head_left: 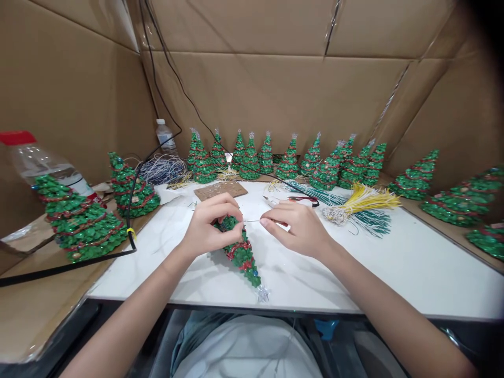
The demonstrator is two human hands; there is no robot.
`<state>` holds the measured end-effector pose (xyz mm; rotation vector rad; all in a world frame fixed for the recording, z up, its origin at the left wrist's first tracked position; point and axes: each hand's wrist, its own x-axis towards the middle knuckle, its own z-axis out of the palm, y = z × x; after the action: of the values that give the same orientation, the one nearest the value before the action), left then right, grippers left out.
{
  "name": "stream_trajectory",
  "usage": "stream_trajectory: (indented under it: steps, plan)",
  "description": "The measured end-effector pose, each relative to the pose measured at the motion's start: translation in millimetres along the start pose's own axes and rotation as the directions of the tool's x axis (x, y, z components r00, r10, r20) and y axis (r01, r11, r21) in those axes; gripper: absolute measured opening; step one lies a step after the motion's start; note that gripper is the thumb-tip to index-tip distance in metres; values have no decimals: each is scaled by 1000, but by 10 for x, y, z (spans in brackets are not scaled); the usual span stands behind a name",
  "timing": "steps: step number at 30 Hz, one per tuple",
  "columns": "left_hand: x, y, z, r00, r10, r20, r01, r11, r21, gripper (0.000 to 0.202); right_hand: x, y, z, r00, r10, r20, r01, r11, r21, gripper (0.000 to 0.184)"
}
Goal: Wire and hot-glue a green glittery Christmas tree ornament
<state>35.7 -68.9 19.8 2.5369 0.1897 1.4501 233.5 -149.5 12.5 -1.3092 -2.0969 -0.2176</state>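
A small green Christmas tree [240, 254] with red garland lies on its side on the white table, its clear star [263, 294] pointing towards me. My left hand [216, 223] is over its wide end, thumb and forefinger pinched together. From there a thin wire [252, 221] stretches, nearly level, to my right hand [295, 227], whose thumb and forefinger are closed on its other end. The left hand covers much of the tree's base, so how the wire meets the tree is hidden.
Several finished-looking trees [251, 157] stand along the back, more on both sides. Behind my right hand lie pliers [271, 201] and bundles of yellow-white wires [354, 202] and green wires. A brown board [221, 191], water bottles [165, 137] and a black cable [132, 210] are also around.
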Motion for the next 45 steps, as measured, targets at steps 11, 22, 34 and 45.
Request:
stream_trajectory:
  steps: [11, 22, 34, 45]
  plan:
    - [-25, -47, 13, 1000, 0, -3, 0, 1000, 17, 11, 5, 33, 28, 997, 67, 45, -66, 998, -12, 32]
    - [-54, -91, 28, 1000, 8, -9, -7, 997, 73, 8, 5, 31, 38, 984, 164, 65, -165, 986, 8, 24]
    - [-41, -74, 31, 1000, -15, -18, 17, 993, 113, 8, -16, 77, 65, 992, 124, -18, -123, 992, 40, 25]
    - [-58, -106, 47, 1000, -1, -9, 2, 992, 129, 3, -25, 84, 61, 992, 129, -2, -128, 990, 55, 26]
